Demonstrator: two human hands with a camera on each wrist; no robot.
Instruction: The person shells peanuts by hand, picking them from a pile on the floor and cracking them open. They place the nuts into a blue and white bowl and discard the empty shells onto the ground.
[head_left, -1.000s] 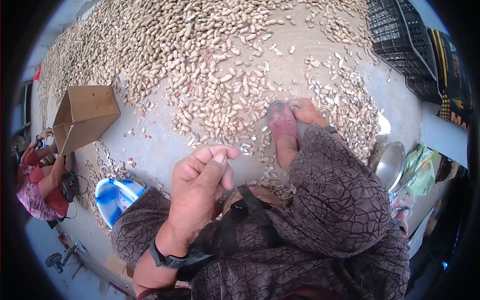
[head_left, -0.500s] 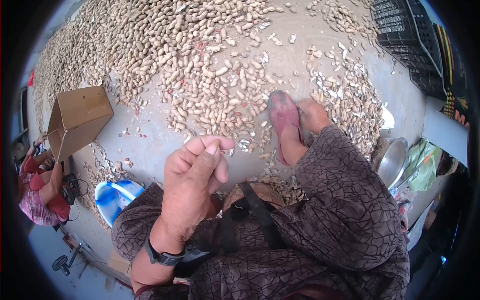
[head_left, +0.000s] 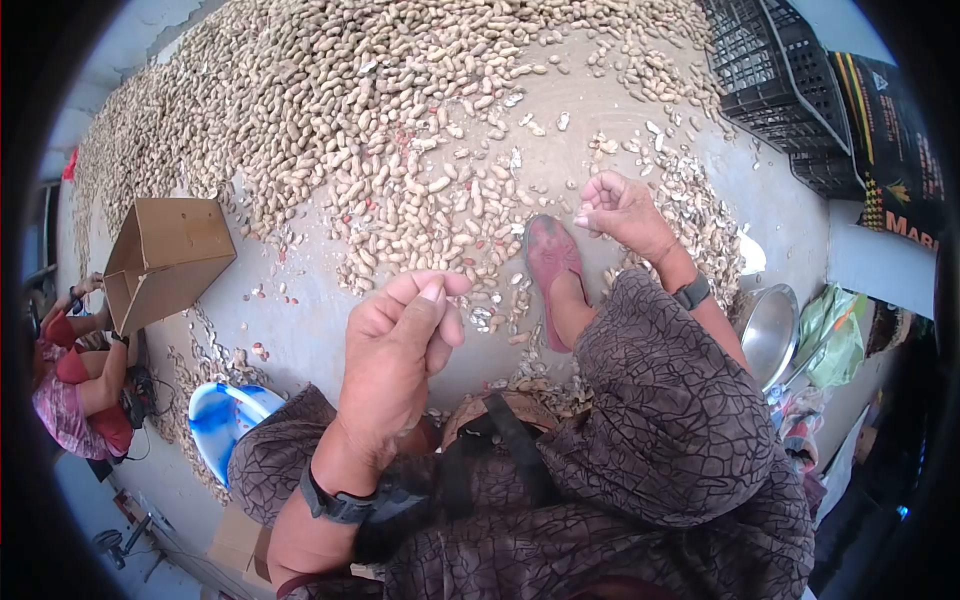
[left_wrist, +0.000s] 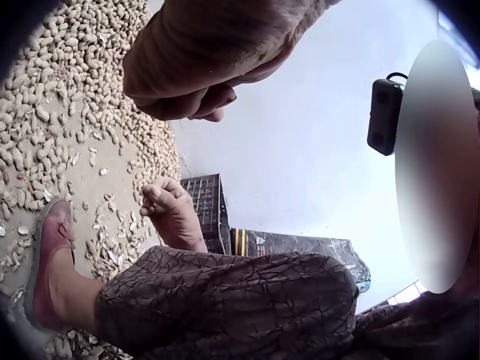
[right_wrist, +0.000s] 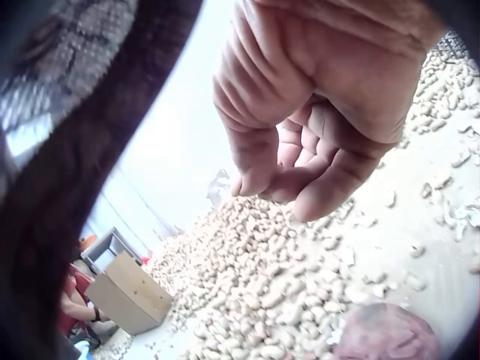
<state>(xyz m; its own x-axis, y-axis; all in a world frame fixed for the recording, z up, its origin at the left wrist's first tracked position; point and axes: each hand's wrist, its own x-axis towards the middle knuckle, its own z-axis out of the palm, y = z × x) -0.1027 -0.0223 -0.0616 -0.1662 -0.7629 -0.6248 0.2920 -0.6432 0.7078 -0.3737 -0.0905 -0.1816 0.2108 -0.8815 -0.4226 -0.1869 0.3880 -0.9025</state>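
Note:
My left hand (head_left: 395,335) hovers above my lap with its fingers curled and the thumb laid against the index finger. Nothing shows between the fingertips, and the palm is hidden. Out past my right knee, my right hand (head_left: 625,212) hangs over the floor beside my red shoe (head_left: 552,255). In the right wrist view its fingers (right_wrist: 330,191) are bent in and the thumb meets the index finger, with nothing visible in the hollow of the palm. Unshelled peanuts (head_left: 400,210) spread over the floor in front of both hands. Broken peanut shells (head_left: 695,215) lie to the right of my right hand.
A cardboard box (head_left: 190,250) stands at left near another person (head_left: 85,390). A blue and white basin (head_left: 225,415) sits by my left knee. On the right are black crates (head_left: 765,75), a black printed sack (head_left: 895,160), a metal bowl (head_left: 770,335) and a green bag (head_left: 835,335).
My right hand has come up and forward from beside my knee and shoe, so its wrist strap now shows. The left hand keeps its curled pose. The head view has shifted slightly.

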